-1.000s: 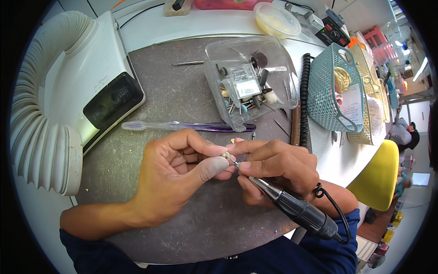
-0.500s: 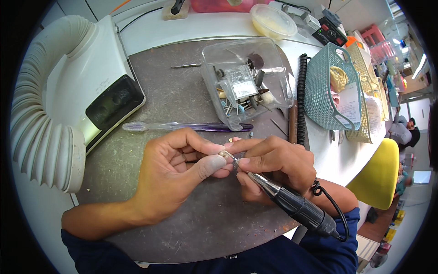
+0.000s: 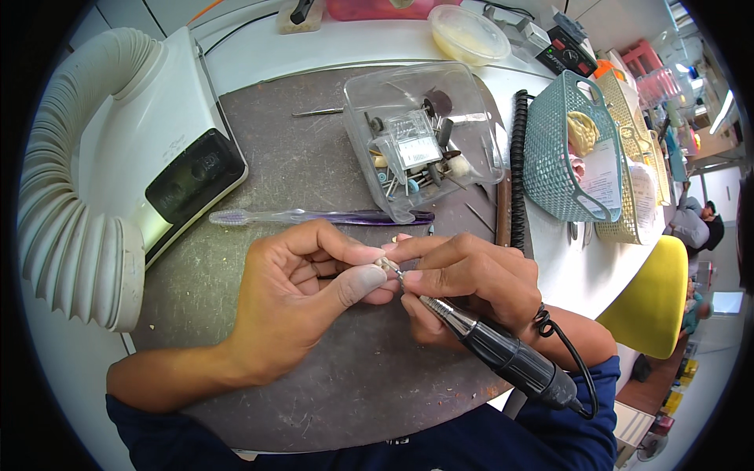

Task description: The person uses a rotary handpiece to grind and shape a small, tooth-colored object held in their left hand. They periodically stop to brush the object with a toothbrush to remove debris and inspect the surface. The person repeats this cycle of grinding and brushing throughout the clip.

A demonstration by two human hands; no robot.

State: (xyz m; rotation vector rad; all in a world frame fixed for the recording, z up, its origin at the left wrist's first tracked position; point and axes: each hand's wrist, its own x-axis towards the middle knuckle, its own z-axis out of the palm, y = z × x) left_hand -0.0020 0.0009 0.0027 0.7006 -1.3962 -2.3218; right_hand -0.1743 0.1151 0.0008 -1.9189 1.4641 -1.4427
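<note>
Small pale piece [image 3: 382, 264]: is pinched in the left hand [image 3: 290, 302], apparently to steady it for the bit [image 3: 397, 272]. Drill [image 3: 510, 357]: is gripped pen-fashion in the right hand [image 3: 479, 284], seemingly for control. Clear box [image 3: 362, 161]: sits beyond both hands, presumably for easy reach.

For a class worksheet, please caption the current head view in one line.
Left hand pinches a small pale piece; right hand angles a black handpiece toward it.

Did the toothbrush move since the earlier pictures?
No. The toothbrush lies in the same spot beside the clear plastic box, its purple end by the box's near corner as before. Only the whole picture shifts slightly.
</note>
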